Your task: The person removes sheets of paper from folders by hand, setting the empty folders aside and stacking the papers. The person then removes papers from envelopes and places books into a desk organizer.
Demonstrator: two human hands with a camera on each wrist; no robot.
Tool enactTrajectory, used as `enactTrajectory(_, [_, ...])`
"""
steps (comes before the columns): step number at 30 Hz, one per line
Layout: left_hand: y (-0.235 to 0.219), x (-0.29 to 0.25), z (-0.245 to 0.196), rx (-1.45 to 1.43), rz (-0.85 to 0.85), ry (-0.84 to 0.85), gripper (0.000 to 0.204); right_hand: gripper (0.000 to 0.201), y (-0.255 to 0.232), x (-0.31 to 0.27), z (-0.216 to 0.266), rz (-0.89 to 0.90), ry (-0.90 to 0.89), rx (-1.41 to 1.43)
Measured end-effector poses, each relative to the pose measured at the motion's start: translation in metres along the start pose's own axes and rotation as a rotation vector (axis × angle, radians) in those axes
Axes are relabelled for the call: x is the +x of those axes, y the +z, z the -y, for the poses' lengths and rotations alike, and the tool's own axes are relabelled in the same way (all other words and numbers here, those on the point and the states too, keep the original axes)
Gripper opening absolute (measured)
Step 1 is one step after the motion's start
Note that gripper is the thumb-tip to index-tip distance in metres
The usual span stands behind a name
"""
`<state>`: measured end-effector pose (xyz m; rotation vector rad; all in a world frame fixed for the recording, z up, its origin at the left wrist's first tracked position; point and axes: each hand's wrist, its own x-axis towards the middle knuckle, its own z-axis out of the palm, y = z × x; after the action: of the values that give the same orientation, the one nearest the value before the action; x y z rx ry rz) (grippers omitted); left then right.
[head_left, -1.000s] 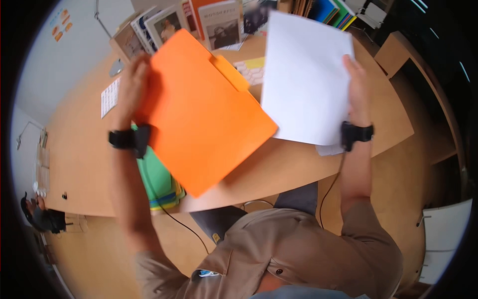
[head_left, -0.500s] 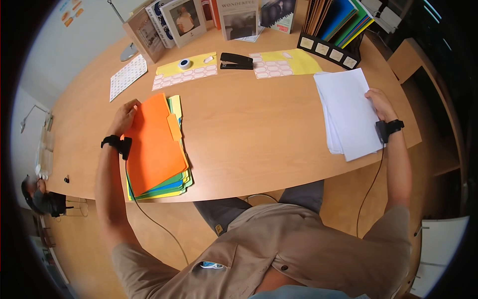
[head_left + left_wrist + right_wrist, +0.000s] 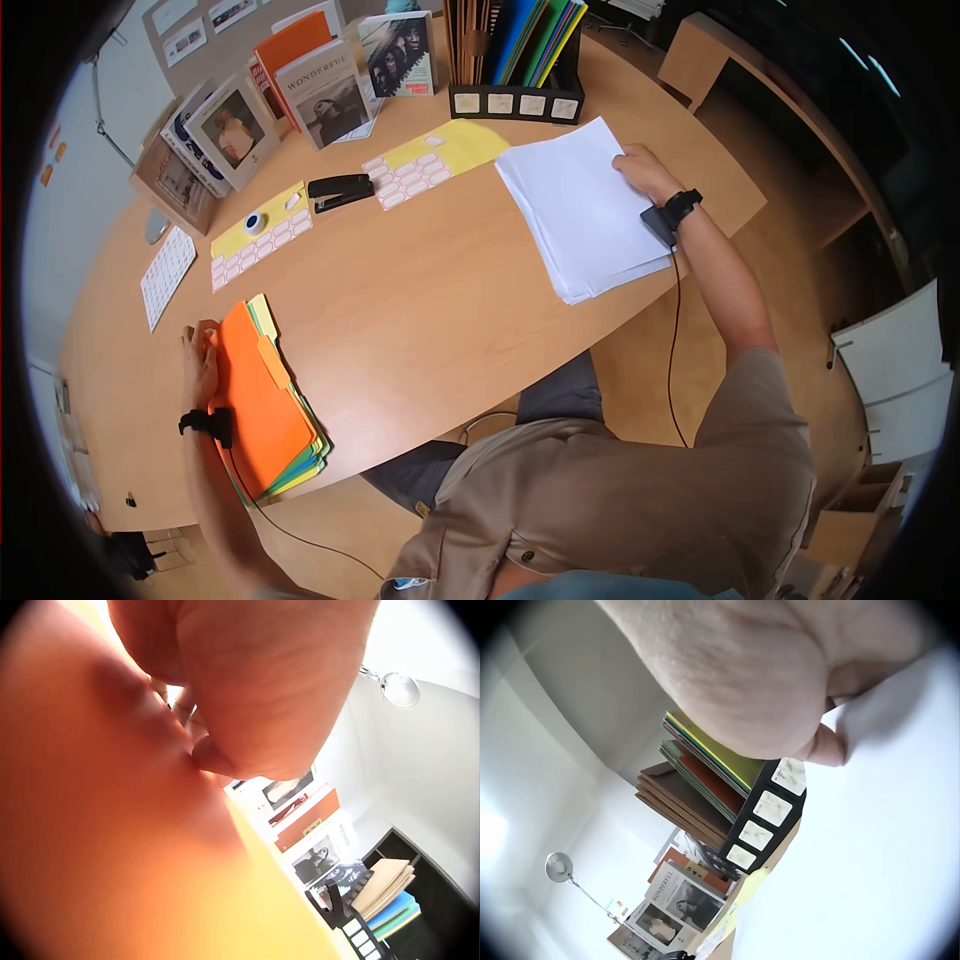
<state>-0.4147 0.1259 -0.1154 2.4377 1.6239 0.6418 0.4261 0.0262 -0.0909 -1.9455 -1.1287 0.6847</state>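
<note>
Where the person sits at the desk, two hands are busy at two stacks, one for each side; the left hand grips the outer edge of the one folder stack, near the desk's front edge, its fingers bent round the border; one orange folder is on top, and yellow, green and blue edges come out below it, but how many folders there are I cannot count. The right hand holds the far right edge of the one paper stack, the thumb upon the top sheet; its white sheets are also too many to count.

Between and behind them I see two label sheets, both yellow and white; one black stapler is between these two; one small round object rests on the left sheet; farther back stand at least six books and one black organizer, having four pale squares on its front.
</note>
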Motion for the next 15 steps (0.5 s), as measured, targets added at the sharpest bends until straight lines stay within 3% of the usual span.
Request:
enactTrajectory(2, [-0.008,0.009,0.002,-0.017,0.157,-0.14,0.041,0.033,-0.001,-0.003,-0.001,0.015,0.025,-0.046])
enactTrajectory(4, [-0.017,0.022,0.005,0.092,0.17,-0.134,0.04,0.033,-0.007,-0.007,0.004,0.032,0.049,-0.095])
enactTrajectory(6, [-0.034,0.038,-0.019,0.197,0.173,-0.128,0.041,0.032,-0.016,-0.007,0.011,-0.04,-0.037,-0.521])
enactTrajectory(7, [-0.049,0.046,-0.069,0.084,0.15,-0.108,0.043,0.032,-0.021,-0.01,0.024,-0.048,-0.039,-0.52])
enactTrajectory(9, [-0.053,0.06,-0.157,-0.225,0.162,-0.059,0.049,0.032,-0.027,-0.018,0.056,-0.254,-0.363,-0.658])
enactTrajectory(10, [-0.047,0.065,-0.199,-0.419,0.195,-0.027,0.051,0.032,-0.029,-0.01,0.064,-0.26,-0.366,-0.655])
enactTrajectory(12, [-0.022,0.07,-0.293,-0.352,0.368,0.012,0.06,0.032,-0.037,0.029,0.09,-0.173,-0.37,-0.422])
enactTrajectory(14, [0.021,0.076,-0.37,-0.286,0.516,0.283,0.08,0.033,-0.024,0.071,0.109,-0.025,-0.326,-0.05])
enactTrajectory(15, [0.053,0.079,-0.396,-0.25,0.545,0.331,0.089,0.036,-0.011,0.088,0.118,-0.076,-0.337,-0.016])
